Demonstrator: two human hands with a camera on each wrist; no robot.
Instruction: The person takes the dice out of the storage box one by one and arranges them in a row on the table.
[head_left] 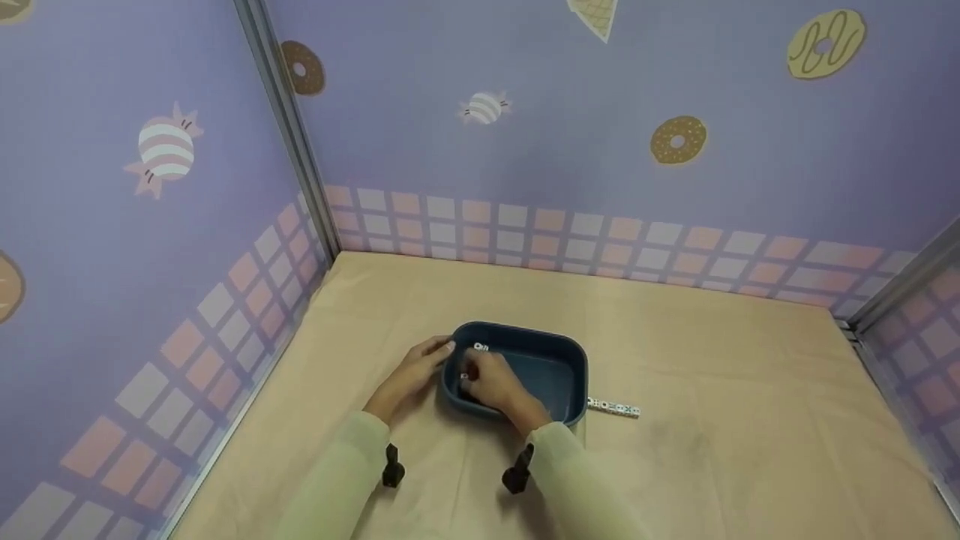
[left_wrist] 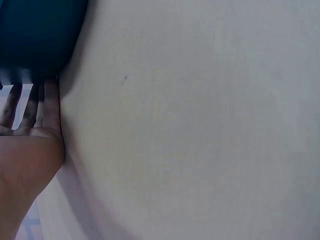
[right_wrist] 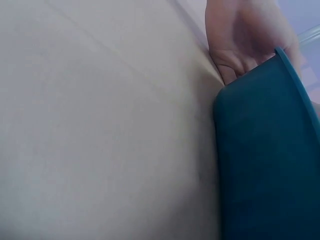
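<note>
The dark blue tub (head_left: 546,375) sits upright on the tabletop (head_left: 720,390), between and under the two forearms. It looks like stiff, light, smooth plastic, likely to slide if pushed; the rim or two opposite walls seem the best hold. A small white piece (head_left: 481,347) lies inside near the left end; it is probably hard and light, best pinched by its sides. A row of patterned white pieces (head_left: 615,408) lies just beside the tub's right end and would likely break apart if knocked.

The left hand (head_left: 411,373) has its fingers extended against the tub's left outer wall. The right hand (head_left: 495,381) reaches inside, fingers bent; whether they grip a piece cannot be told.
</note>
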